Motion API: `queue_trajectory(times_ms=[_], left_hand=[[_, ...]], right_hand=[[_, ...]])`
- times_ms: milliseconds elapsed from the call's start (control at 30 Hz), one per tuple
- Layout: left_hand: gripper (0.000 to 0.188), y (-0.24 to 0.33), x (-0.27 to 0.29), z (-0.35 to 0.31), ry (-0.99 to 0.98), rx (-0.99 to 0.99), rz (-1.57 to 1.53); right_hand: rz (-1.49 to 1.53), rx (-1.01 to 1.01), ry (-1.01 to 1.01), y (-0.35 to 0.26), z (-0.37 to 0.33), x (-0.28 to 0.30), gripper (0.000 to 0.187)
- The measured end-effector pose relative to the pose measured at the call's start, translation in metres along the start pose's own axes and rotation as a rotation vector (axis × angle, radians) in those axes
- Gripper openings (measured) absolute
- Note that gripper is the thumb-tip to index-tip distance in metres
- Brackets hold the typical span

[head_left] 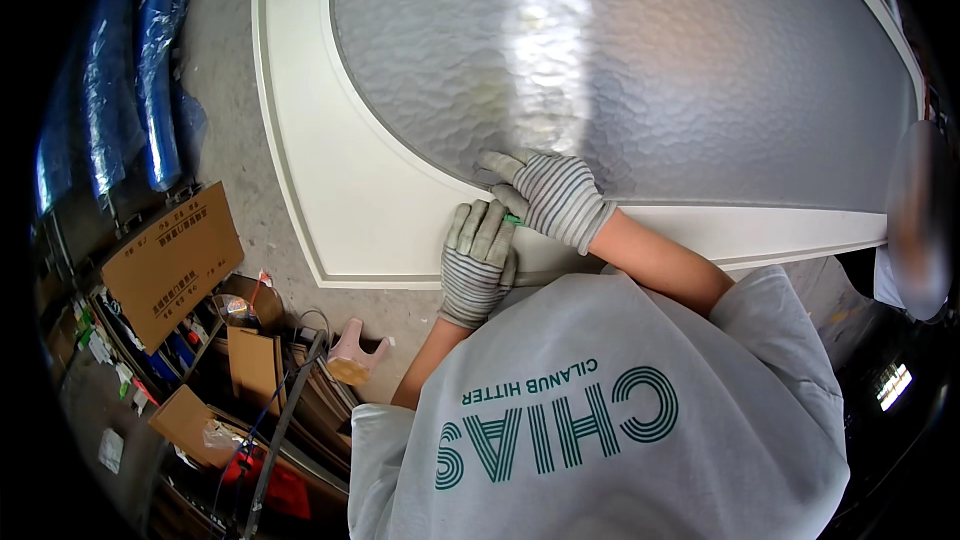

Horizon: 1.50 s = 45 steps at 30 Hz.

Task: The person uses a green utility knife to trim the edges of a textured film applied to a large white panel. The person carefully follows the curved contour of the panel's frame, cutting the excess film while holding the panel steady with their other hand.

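Note:
A large white-framed panel (pixel 380 225) with a curved inset of rippled grey glass (pixel 450 50) lies in front of me. My left hand (pixel 478 265), in a striped glove with grey fingers, rests on the near part of the white frame. Its fingers are stretched out and point away from me. Just ahead and to the right, my right hand (pixel 553 196), gloved alike, bends its fingers at the glass edge. A small green thing (pixel 513 220) shows beneath the right hand, beside the left fingertips. Most of it is hidden, so its kind is unclear.
Blue plastic-wrapped rolls (pixel 155 70) stand at the far left. Below them are a cardboard sheet (pixel 175 260), more cardboard pieces (pixel 255 365) on a metal-framed rack, and a small pink stool (pixel 357 352). A blurred shape (pixel 918 225) is at the right edge.

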<state>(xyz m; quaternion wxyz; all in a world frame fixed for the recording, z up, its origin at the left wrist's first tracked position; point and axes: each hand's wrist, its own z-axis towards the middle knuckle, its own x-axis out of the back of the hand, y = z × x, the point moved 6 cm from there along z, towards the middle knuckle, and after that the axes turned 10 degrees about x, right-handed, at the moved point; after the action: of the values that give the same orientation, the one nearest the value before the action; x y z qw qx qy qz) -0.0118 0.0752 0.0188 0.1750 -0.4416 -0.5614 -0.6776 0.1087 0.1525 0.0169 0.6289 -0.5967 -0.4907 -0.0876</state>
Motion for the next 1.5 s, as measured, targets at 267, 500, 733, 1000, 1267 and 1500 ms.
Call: queue_trajectory(times_ms=[267,500,733,1000,1267,1500], left_hand=[[0.040,-0.001,-0.001,-0.002,0.007,-0.010,-0.005],[0.039,-0.001,0.000,-0.004,0.020,-0.005,0.009],[0.039,-0.001,-0.001,-0.004,0.024,-0.009,0.007],[0.038,-0.001,-0.002,-0.003,0.018,0.001,0.010],[0.036,-0.003,-0.004,-0.004,0.005,0.009,0.010],[0.036,-0.001,-0.003,-0.002,0.016,0.007,0.011]], right_hand=[[-0.121,0.111,-0.101,0.000,0.015,-0.001,0.024],[-0.134,0.150,0.014,0.000,0.013,0.000,0.022],[-0.097,0.073,-0.130,-0.002,0.018,0.002,0.027],[-0.097,0.083,-0.121,-0.002,0.017,0.001,0.027],[-0.050,0.068,-0.095,-0.002,0.018,-0.001,0.027],[-0.111,0.148,-0.018,0.000,0.017,0.000,0.023]])
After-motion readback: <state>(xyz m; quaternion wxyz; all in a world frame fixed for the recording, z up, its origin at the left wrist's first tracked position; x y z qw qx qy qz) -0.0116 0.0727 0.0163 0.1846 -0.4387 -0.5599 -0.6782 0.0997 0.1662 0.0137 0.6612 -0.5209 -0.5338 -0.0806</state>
